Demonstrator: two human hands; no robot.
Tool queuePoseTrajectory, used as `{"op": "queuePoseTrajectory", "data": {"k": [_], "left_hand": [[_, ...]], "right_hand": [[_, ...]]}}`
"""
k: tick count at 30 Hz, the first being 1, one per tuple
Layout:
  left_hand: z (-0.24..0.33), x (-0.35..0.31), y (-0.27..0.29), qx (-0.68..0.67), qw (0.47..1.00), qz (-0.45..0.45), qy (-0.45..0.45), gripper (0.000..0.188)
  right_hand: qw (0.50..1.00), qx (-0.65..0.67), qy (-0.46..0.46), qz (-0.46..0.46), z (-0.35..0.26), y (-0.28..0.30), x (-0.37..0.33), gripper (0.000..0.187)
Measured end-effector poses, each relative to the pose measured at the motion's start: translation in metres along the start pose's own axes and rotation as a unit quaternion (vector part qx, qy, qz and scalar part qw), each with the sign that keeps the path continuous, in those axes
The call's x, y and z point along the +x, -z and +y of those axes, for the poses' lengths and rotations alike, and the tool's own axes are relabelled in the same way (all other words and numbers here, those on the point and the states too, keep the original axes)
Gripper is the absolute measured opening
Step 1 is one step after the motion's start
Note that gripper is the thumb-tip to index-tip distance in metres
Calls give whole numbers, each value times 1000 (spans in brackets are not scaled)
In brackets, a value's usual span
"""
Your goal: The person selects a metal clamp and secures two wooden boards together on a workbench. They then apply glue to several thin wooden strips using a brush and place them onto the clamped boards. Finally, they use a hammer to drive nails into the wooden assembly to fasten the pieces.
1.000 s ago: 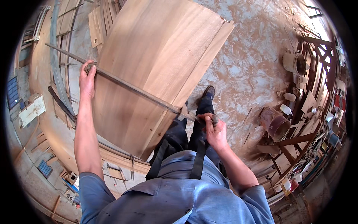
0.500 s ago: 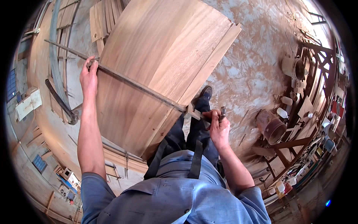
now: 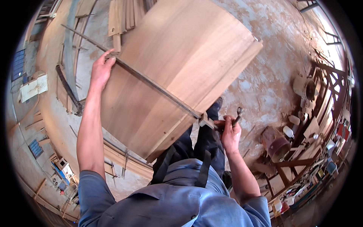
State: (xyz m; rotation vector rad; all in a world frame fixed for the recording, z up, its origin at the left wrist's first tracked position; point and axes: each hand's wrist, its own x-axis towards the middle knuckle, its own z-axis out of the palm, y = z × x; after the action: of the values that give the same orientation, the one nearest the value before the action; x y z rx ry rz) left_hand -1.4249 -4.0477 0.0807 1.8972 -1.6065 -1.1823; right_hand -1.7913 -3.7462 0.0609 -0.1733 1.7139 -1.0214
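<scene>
A dusty, pale-streaked floor (image 3: 261,87) is partly hidden by a wide wooden panel (image 3: 181,56), across which a long bar clamp (image 3: 162,90) is laid. Off to the right, a bucket (image 3: 270,137) is seen. The clamp is grasped by the left hand (image 3: 101,72) at the panel's left edge and, apparently by its handle (image 3: 238,114), by the right hand (image 3: 230,136).

Bar clamp (image 3: 159,88) across wooden panel (image 3: 185,60)

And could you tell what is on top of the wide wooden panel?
A long bar clamp crosses over the panel, the left hand on it by one edge, the right hand at its handle. The wood beneath the clamp is covered and cannot be seen.
</scene>
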Motion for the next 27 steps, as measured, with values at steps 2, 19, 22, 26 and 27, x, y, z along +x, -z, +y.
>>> {"op": "queuePoseTrajectory", "data": {"k": [2,19,22,26,27], "left_hand": [[-5,3,9,38,999,-31,1,40],[7,5,24,114,986,-122,-18,41],[31,-5,17,252,964,-87,-19,44],[28,1,26,398,878,-9,-267,42],[34,4,30,429,855,-10,-292,39]], "right_hand": [[999,-45,-6,7,-6,-2,1,26],[995,-57,-11,87,13,-9,14,28],[995,-52,-11,80,13,-9,14,29],[991,-104,25,75,20,-4,17,30],[991,-102,3,82,20,-3,17,29]]}}
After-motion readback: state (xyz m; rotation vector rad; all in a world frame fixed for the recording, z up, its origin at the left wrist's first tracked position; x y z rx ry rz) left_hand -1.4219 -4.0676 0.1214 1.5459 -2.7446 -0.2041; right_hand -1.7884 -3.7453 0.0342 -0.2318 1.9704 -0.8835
